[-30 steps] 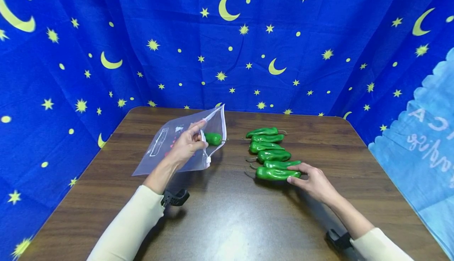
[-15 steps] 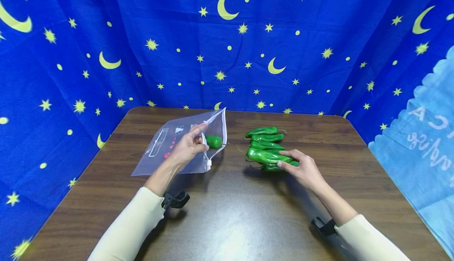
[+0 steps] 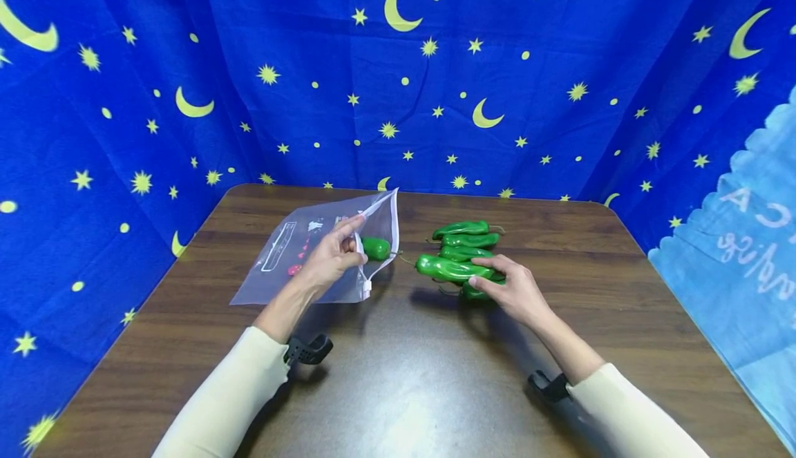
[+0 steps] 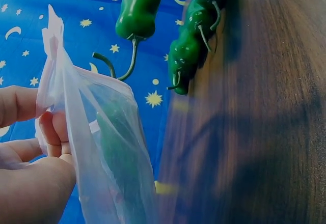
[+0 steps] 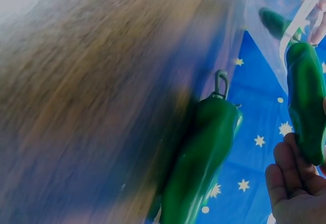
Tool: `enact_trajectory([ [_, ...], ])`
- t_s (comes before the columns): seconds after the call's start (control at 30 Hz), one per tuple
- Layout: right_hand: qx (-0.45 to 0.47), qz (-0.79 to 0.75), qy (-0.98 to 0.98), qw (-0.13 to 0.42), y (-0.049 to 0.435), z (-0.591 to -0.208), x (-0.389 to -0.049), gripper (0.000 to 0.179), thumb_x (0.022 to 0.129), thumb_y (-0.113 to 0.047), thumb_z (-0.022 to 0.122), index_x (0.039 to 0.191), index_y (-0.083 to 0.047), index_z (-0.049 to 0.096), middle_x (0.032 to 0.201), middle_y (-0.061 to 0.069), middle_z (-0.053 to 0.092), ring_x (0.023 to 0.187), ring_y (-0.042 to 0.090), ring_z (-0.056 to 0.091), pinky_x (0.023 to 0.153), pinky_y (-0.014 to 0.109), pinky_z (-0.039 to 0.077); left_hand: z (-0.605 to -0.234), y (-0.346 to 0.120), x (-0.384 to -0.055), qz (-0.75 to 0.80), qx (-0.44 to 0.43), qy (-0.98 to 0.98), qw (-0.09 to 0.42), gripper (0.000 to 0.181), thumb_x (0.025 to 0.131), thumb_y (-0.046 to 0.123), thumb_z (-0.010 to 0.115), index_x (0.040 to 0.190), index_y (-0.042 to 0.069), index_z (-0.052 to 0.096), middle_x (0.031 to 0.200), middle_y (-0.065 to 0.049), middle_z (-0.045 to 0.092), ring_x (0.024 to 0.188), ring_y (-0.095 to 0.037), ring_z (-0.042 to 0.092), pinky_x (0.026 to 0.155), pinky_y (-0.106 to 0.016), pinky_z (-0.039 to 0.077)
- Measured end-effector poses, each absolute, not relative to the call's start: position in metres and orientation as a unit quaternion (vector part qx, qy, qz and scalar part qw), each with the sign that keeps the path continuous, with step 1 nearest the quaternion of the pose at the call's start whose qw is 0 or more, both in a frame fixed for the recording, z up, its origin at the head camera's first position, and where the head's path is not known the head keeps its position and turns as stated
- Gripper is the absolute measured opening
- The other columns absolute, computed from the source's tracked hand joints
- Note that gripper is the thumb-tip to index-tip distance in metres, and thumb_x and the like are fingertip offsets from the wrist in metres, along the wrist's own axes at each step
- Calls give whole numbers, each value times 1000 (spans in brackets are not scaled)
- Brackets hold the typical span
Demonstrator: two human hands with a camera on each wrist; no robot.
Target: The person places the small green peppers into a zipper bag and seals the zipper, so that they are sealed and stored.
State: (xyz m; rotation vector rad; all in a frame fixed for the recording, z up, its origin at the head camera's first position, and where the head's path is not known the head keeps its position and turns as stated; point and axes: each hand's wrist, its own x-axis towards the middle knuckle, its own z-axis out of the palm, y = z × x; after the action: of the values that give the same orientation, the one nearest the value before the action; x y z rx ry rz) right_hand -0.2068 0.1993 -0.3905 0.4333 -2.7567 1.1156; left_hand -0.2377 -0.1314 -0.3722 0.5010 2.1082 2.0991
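Observation:
My left hand pinches the near edge of a clear zip bag, holding its mouth open toward the right. Inside the bag, close to the mouth, lies a green pepper. My right hand grips another green pepper by its tip end, raised off the table with the stem pointing left at the bag. Several more green peppers lie in a column on the table, partly hidden under the lifted one. In the right wrist view, fingers cup the tip of the held pepper.
A brown wooden table bears everything. Blue cloth with yellow moons and stars hangs behind and at the left. At the right hangs a light blue scalloped cloth with lettering. The bag's white slider sits at its near corner.
My right hand has lifted the nearest pepper from the column and carried it left toward the bag. My left hand and the bag have stayed almost still.

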Motion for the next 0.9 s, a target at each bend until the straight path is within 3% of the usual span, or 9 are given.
enact_trajectory([
  [0.2, 145, 379, -912, 63, 190, -390, -208, 39, 84, -29, 69, 119, -12, 65, 114, 7, 66, 99, 23, 59, 79, 41, 48, -373, -131, -237, 695, 163, 697, 67, 81, 74, -16, 52, 148, -4, 19, 154, -14, 15, 74, 0, 46, 65, -10, 44],
  [0.53, 153, 372, -913, 66, 184, -383, -214, 38, 84, -29, 69, 119, -14, 65, 116, 7, 65, 101, 24, 61, 80, 38, 49, -373, -132, -237, 673, 167, 718, 56, 82, 74, -14, 53, 148, -3, 21, 154, -13, 18, 75, -2, 43, 63, -11, 42],
  [0.9, 143, 381, -911, 70, 182, -381, -217, 39, 84, -28, 69, 119, -12, 65, 115, 7, 66, 94, 20, 59, 73, 29, 47, -374, -131, -236, 669, 173, 720, 57, 82, 73, -15, 54, 147, -4, 20, 154, -15, 18, 74, -1, 43, 64, -10, 42],
])
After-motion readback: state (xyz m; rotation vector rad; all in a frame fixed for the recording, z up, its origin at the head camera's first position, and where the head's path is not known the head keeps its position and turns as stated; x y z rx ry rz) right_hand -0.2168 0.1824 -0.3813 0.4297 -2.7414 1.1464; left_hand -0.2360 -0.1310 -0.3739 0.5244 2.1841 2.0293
